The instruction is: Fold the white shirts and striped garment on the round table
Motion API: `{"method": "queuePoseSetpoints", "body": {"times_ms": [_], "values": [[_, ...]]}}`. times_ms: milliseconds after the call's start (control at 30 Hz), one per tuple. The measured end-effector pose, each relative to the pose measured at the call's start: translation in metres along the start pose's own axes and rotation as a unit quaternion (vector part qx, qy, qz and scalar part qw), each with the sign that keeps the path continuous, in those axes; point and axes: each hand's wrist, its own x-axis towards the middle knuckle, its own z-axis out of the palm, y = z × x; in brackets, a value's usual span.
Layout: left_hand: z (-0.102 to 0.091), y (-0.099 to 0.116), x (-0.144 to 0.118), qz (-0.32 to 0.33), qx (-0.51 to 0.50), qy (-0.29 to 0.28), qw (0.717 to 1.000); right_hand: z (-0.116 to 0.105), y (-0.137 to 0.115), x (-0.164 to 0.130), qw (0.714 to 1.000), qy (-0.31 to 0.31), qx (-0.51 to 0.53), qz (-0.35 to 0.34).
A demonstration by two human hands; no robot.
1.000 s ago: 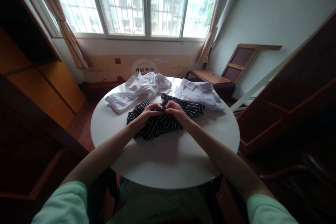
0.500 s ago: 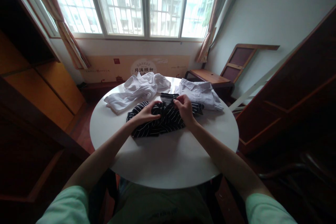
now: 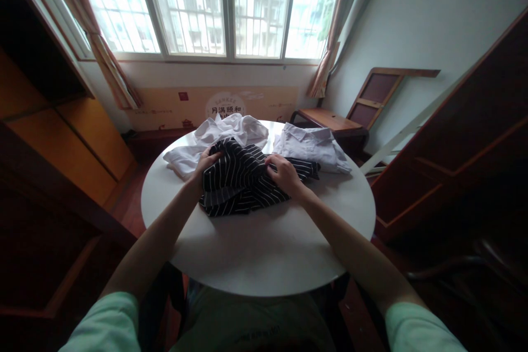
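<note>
A black garment with thin white stripes, perhaps a shirt, lies bunched in the middle of the round white table. My left hand grips its left part and holds it lifted, with some fingers hidden behind the cloth. At the garment's right side, my right hand pinches the fabric between thumb and fingers. Behind the left part sits a crumpled white garment, partly covered by the striped cloth. A folded white garment rests at the back right, touching or close to the striped one.
Beyond the table, a wooden bench stands by the right wall. A long printed box or board lies under the barred window. Dark wooden furniture flanks the right side, and yellow-brown cabinets the left.
My left hand has moved left and raised a flap of the striped garment, spreading it over the left side. My right hand has shifted slightly left and down, still pinching cloth.
</note>
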Motion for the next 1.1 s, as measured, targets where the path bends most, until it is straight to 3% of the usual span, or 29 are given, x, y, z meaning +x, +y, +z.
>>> {"method": "queuePoseSetpoints", "body": {"times_ms": [100, 233, 400, 500, 567, 633, 733, 800, 1100], "values": [[-0.001, 0.005, -0.005, -0.042, -0.007, -0.059, 0.997, -0.007, 0.001, 0.003, 0.994, 0.079, 0.043, 0.069], [0.005, 0.003, -0.012, -0.04, 0.011, -0.134, 0.99, -0.014, 0.004, 0.005, 0.968, 0.197, 0.123, 0.098], [0.019, -0.01, -0.011, 0.014, 0.088, -0.093, 0.992, -0.017, 0.005, 0.006, 0.932, 0.3, 0.128, 0.158], [0.027, -0.017, -0.011, 0.026, 0.13, -0.055, 0.99, -0.015, -0.01, 0.0, 0.929, 0.345, 0.096, 0.093], [0.03, -0.02, -0.013, 0.026, 0.141, -0.04, 0.989, -0.01, -0.023, -0.007, 0.948, 0.306, 0.078, 0.043], [0.032, -0.021, -0.014, 0.034, 0.149, -0.034, 0.988, -0.002, -0.033, -0.013, 0.975, 0.21, 0.072, 0.023], [0.032, -0.025, -0.015, 0.049, 0.166, -0.039, 0.984, 0.015, -0.037, -0.019, 0.998, 0.042, 0.04, 0.03], [0.031, -0.028, -0.014, 0.061, 0.175, -0.054, 0.981, 0.024, -0.033, -0.02, 0.999, -0.023, 0.008, 0.041], [0.029, -0.038, -0.009, 0.082, 0.172, -0.103, 0.976, 0.032, -0.024, -0.02, 0.996, -0.046, -0.019, 0.073]]}}
